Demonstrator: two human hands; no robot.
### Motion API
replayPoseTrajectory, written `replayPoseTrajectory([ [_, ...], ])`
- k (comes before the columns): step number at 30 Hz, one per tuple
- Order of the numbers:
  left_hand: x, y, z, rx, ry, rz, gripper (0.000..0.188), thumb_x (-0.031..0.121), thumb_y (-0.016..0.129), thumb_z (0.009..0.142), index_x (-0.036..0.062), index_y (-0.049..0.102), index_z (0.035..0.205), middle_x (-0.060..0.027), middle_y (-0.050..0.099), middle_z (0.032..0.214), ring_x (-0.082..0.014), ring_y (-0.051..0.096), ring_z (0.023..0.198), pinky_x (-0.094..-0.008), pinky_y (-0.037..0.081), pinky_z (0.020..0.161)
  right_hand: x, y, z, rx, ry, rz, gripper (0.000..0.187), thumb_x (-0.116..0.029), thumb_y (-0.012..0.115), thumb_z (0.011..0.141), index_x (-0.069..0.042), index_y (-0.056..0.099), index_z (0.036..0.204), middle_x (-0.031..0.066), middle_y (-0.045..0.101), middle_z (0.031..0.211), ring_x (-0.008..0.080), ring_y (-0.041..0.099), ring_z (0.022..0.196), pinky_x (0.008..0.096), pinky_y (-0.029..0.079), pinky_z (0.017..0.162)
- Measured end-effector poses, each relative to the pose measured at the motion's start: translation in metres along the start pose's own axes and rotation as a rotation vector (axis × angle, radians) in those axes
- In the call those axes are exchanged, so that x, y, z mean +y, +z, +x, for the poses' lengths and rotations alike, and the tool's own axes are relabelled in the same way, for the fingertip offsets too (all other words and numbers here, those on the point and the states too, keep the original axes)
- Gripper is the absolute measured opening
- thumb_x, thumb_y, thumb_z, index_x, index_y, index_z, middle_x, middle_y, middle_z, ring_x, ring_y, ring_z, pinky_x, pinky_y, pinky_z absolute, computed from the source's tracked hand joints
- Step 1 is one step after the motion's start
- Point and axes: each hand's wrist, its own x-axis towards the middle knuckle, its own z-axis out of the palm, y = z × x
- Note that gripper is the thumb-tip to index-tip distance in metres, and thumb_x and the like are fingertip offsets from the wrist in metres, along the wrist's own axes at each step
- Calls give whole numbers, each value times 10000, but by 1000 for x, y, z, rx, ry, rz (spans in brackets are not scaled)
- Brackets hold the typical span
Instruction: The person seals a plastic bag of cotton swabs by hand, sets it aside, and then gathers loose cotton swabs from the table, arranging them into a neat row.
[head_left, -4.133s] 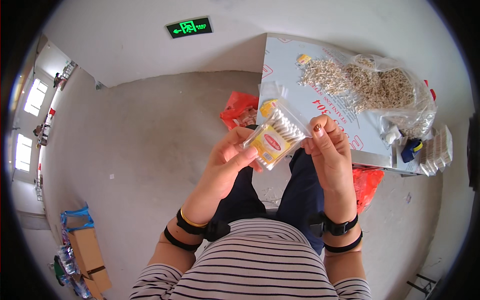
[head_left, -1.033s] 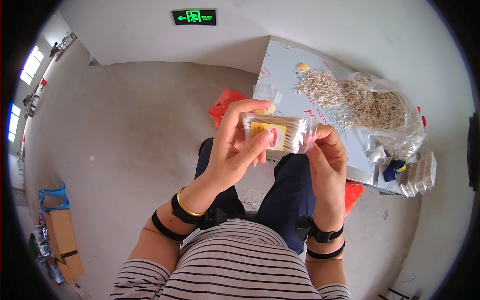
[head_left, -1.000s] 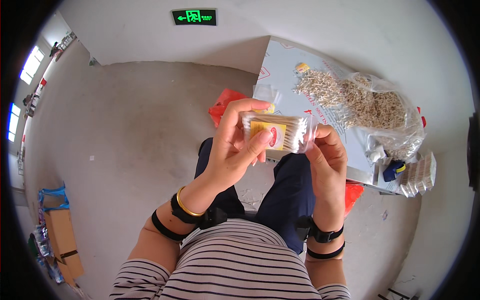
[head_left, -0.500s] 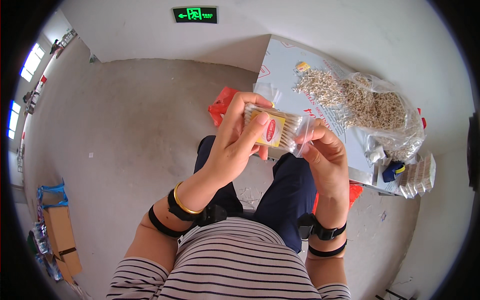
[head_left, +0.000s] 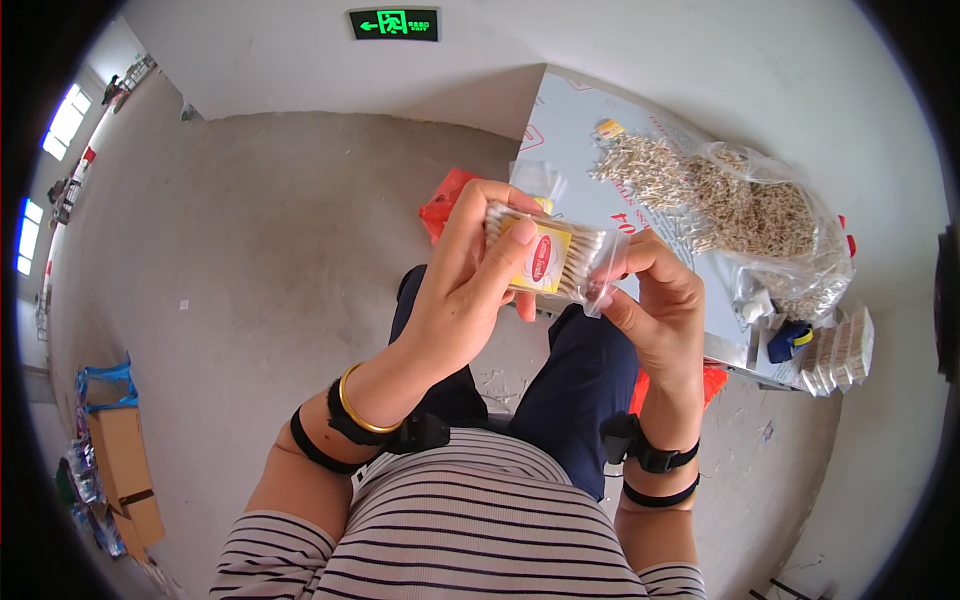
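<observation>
A clear plastic bag of cotton swabs (head_left: 578, 262) with a yellow label card is held up above my knees. My left hand (head_left: 465, 275) grips its left end, thumb lying across the label and fingers behind. At the other end, my right hand (head_left: 652, 300) pinches the bag's loose clear edge between thumb and fingers. The swabs lie side by side inside, white tips showing at both ends. Part of the pack is hidden behind my left thumb.
On the metal-topped table (head_left: 570, 115) lie a heap of loose swabs (head_left: 645, 170), a large clear bag of swabs (head_left: 765, 215), a blue tape dispenser (head_left: 789, 342) and stacked packs (head_left: 840, 352). Red plastic bags (head_left: 445, 205) hang by it. A cardboard box (head_left: 122, 455) stands far left.
Both hands keep their hold on the swab bag. My right hand has shifted slightly to the right at the bag's loose edge; the view has moved a little.
</observation>
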Motion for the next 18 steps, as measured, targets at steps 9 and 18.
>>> replayPoseTrajectory([
  [9,5,2,-2,13,-30,8,230,258,499,1085,60,462,1196,-37,590,827,-72,538,562,-212,416,511,-9,1,-2,37,-79,-204,183,-28,834,764,-30,721,907,46,720,896,169,646,864,303,461,849],
  [18,3,-5,-3,10,-108,62,245,253,506,1073,58,486,1221,-73,626,877,-105,552,533,-226,437,477,-17,2,1,22,-320,-686,220,-123,859,704,-82,704,854,13,717,832,195,644,805,334,431,765],
])
